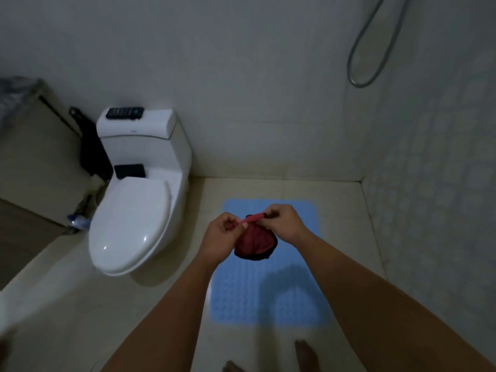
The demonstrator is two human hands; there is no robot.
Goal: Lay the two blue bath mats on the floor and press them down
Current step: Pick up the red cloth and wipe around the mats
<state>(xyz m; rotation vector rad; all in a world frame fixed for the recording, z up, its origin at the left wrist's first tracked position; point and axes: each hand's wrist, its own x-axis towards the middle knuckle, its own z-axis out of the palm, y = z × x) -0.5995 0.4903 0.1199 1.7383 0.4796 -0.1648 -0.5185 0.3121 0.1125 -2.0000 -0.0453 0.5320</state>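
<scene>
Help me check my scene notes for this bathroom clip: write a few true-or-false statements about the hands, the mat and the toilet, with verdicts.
1. Both the left hand and the right hand hold a red cloth item. True.
2. Two blue mats lie on the floor. False: only one blue mat shows.
3. The toilet lid is up. False: it is closed.
4. The toilet stands left of the mat. True.
5. The hands press the mat. False: they are held above it.
</scene>
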